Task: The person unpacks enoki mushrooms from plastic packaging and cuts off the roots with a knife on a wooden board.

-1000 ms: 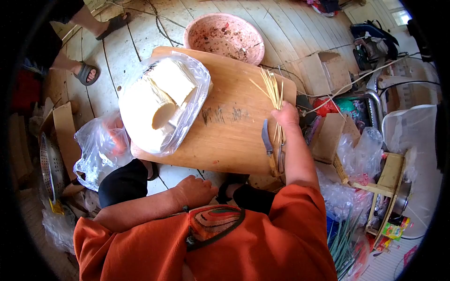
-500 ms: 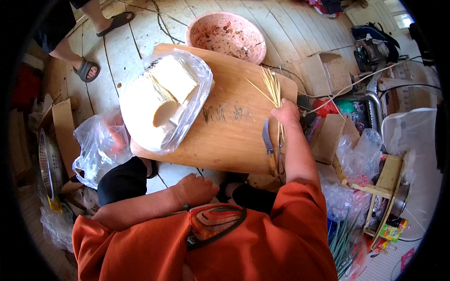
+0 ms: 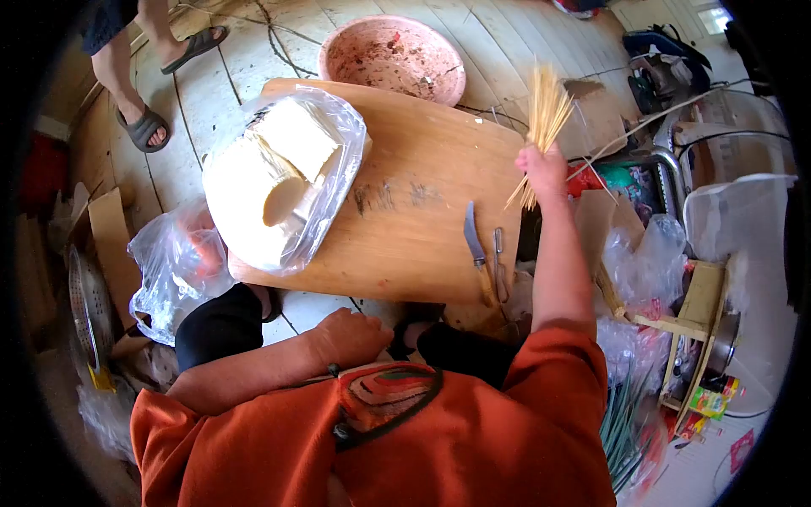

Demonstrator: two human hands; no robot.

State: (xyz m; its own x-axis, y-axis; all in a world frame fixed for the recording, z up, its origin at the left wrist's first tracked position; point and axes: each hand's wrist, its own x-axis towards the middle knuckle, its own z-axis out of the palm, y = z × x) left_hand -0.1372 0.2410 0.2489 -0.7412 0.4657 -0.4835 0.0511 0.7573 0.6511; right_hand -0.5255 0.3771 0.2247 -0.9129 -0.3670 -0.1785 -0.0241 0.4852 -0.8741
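Note:
My right hand (image 3: 543, 171) is closed around a bundle of thin, straw-coloured sticks (image 3: 547, 106), raised beyond the right edge of the wooden board (image 3: 405, 262). Their upper ends fan out and their lower ends stick out below my fist. My left hand (image 3: 353, 335) rests curled in front of my body, with nothing visible in it. On the board's right side lie a curved knife (image 3: 475, 237) with a wooden handle and a slim metal tool (image 3: 499, 262). A clear plastic bag (image 3: 334, 224) holding pale, thick bundles (image 3: 283, 198) covers the left side.
A pink basin (image 3: 393, 59) with scraps in it stands behind the board. Another person's sandalled foot (image 3: 145, 127) is at the upper left. Plastic bags (image 3: 182, 270) lie left; a small wooden stool (image 3: 701, 304), cardboard box (image 3: 596, 118) and more bags crowd the right.
My right hand has lifted the sticks off the board's right side, moving up and right past its edge. The metal tool is now uncovered. My left hand has barely moved.

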